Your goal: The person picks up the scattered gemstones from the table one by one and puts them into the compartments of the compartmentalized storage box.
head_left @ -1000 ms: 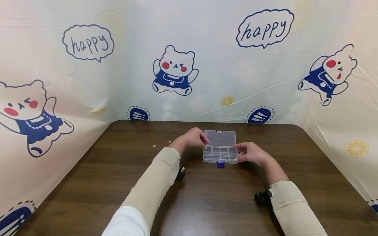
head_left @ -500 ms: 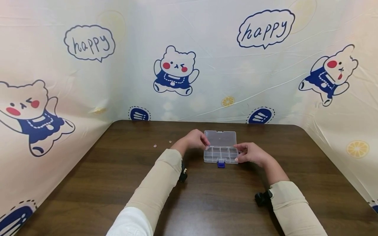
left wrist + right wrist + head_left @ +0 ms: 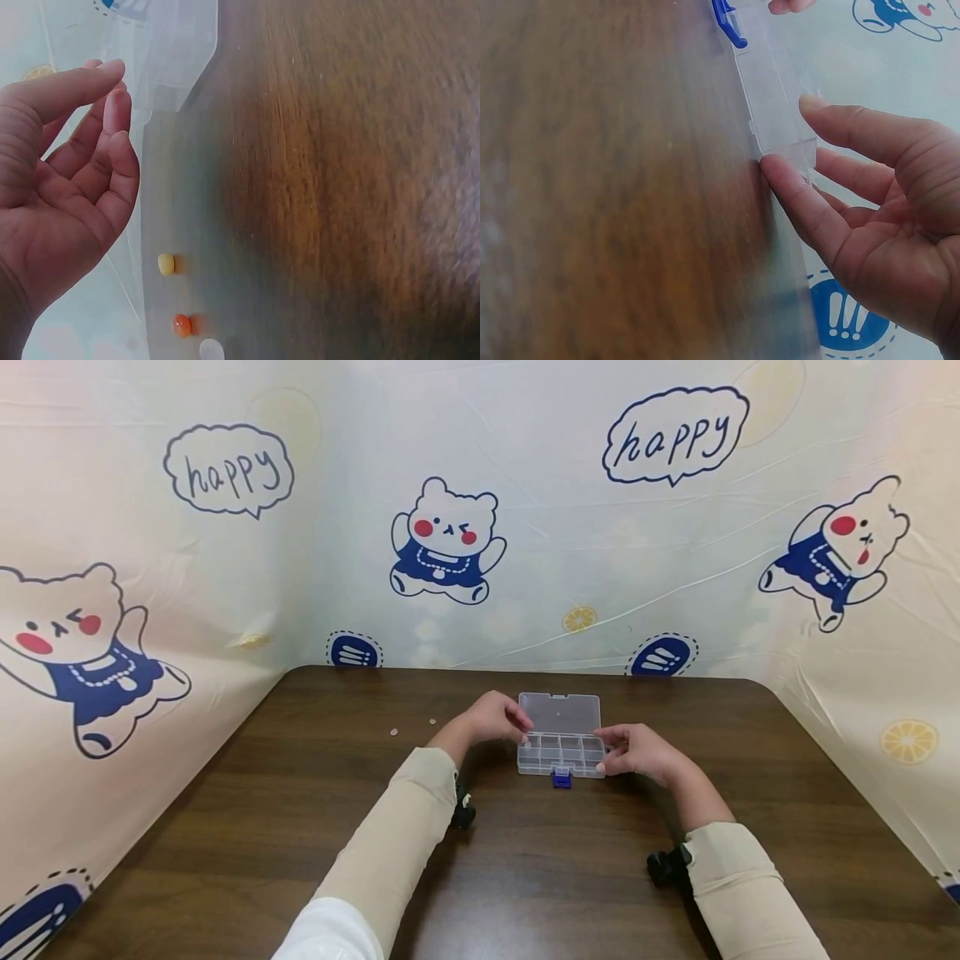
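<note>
The clear compartment box (image 3: 540,769) stands open-lidded on the brown table (image 3: 570,877), its right end held between the right hand's (image 3: 639,752) spread thumb and fingers, while the left hand (image 3: 495,717), thumb and fingertips nearly together, is at its left side, contents indeterminable.
</note>
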Motion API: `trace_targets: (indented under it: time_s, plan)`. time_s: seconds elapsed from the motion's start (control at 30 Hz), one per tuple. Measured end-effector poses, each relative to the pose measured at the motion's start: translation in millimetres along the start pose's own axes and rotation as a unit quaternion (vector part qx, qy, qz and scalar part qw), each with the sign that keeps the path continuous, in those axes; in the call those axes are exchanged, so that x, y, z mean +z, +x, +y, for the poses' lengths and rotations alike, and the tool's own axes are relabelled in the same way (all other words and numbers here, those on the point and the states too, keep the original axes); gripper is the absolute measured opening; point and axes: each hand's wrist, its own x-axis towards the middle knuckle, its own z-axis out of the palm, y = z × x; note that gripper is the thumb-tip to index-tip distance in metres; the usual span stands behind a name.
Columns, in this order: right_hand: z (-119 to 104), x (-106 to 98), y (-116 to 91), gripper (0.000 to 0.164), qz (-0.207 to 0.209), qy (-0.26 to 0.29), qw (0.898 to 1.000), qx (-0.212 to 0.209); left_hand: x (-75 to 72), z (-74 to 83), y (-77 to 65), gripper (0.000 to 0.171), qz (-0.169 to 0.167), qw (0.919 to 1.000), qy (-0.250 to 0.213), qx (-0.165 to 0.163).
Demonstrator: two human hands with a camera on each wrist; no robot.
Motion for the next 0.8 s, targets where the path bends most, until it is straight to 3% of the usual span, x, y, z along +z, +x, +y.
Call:
trace_targets:
  time_s: [0.27, 0.53, 0.8]
  plan:
    - [0.8, 0.4, 0.7, 0.066, 0.001, 0.003, 1.000, 0.001, 0.7, -4.3, -6.8, 0.017, 0.024, 0.9983, -0.053, 0.008]
    - [0.3, 1.3, 0.0, 0.065, 0.005, -0.001, 1.000, 0.000, -2.1, -8.3, -14.7, 0.022, 0.054, 0.9957, -0.074, 0.011]
    - [-0.3, 2.1, -1.3, 0.065, 0.001, -0.002, 1.000, -0.006, -4.4, -14.1, -21.2, 0.024, 0.060, 0.9943, -0.088, -0.001]
